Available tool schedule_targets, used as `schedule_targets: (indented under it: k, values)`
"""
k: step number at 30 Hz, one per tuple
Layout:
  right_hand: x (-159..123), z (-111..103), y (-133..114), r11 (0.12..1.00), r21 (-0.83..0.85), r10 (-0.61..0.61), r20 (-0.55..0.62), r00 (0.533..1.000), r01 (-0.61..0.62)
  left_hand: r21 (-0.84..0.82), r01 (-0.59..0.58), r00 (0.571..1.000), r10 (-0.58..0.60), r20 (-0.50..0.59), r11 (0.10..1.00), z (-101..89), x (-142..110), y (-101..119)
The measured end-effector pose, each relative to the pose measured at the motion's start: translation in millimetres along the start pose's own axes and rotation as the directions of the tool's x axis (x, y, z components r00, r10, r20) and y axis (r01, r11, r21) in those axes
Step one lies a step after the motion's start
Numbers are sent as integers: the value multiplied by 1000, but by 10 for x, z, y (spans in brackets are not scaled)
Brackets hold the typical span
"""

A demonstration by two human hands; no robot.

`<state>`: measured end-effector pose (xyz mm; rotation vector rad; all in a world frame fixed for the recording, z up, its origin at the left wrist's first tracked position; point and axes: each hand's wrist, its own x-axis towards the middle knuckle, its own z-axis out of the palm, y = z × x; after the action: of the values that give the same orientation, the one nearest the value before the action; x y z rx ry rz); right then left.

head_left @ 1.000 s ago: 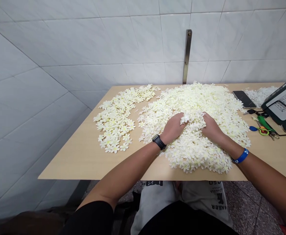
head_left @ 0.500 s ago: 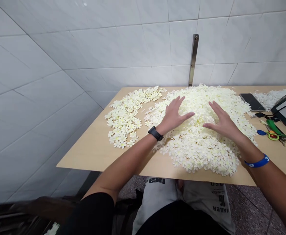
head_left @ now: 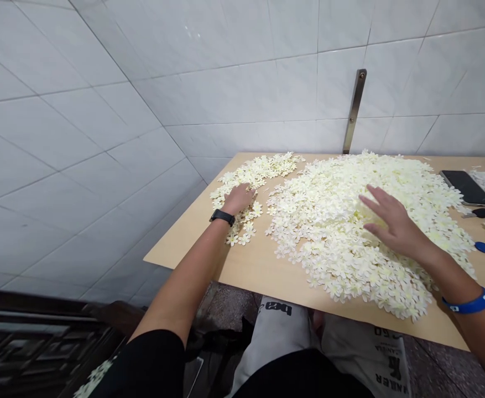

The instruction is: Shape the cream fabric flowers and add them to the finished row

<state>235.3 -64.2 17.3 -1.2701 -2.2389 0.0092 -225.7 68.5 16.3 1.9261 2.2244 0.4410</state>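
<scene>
The right hand [head_left: 400,228], fingers apart, is over a broad heap of creamy-white artificial flowers [head_left: 350,260] on the pale wood-grain tabletop [head_left: 184,246]. Farther off, the left hand [head_left: 238,199] touches a smaller band of yellow-centred blossoms [head_left: 277,166] (whether it grips any, I cannot tell). They look light, soft, easily creased; best scooped from beneath. Earlier, both hands were spread above the heap.

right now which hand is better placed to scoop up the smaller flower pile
Left, most likely: the left hand is at the smaller pile, while the right hand hovers over the larger pile.
</scene>
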Motion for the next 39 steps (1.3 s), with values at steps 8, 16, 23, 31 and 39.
schedule_targets:
  k: [8, 16, 23, 31, 39]
  values:
    - [-39, 148, -8, 988, -115, -101, 18, 995, 102, 53, -106, 982, 113, -148, 993, 106, -61, -114]
    - [-42, 28, -73, 997, -54, -68, -280, 958, 55, 90, -133, 976, 146, -163, 987, 31, -104, -48]
    - [-64, 108, -103, 993, 7, -116, 22, 993, 116, 148, -133, 987, 145, -74, 980, 61, -112, 47]
    - [-63, 164, -87, 997, 7, -74, 46, 996, 74, 141, -111, 990, 121, -69, 984, -14, -29, 76]
    - [-15, 207, -158, 996, 0, -85, -18, 996, 85, 134, -118, 985, 133, -111, 984, 67, -30, 120]
